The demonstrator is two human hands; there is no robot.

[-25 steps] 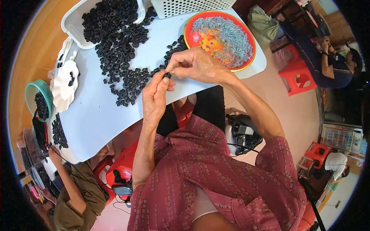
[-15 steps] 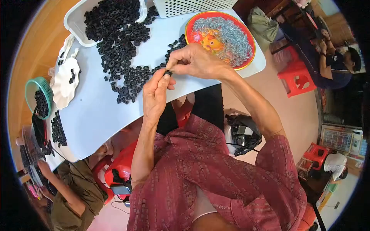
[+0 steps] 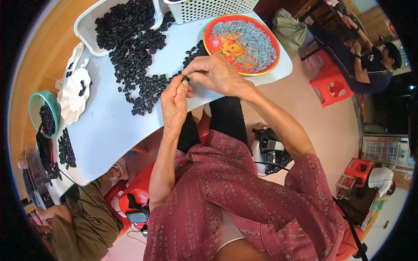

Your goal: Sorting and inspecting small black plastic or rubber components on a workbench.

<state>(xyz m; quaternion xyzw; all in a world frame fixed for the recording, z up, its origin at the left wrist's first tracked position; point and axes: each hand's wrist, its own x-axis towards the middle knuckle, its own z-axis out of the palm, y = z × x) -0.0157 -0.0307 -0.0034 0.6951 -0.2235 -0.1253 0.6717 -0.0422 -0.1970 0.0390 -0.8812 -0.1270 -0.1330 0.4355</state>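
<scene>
Over the front edge of the pale table [image 3: 104, 102], my two hands meet at a small black plastic part [image 3: 186, 79]. My left hand [image 3: 175, 102] is closed on it, thumb on top. The thumb and forefinger of my right hand [image 3: 216, 76] pinch at its upper end; whatever they hold there is too small to make out. Beyond my hands lies a heap of similar black parts [image 3: 141, 74]. To the right of the heap, a red round tray [image 3: 207, 37] with a yellow picture carries many small silvery clear pieces [image 3: 250, 43].
A white bin [image 3: 83, 30] lies tipped at the far left, black parts spilling out. Beside it stands a white perforated basket [image 3: 209, 9]. At left are a white scalloped dish [image 3: 72, 102] and a green basket [image 3: 53, 104]. People sit at left and far right, near a red stool [image 3: 331, 85].
My hands stay together on the black part, with the right fingers still at its top. The whole view has shifted slightly. The person at left has drawn an arm back.
</scene>
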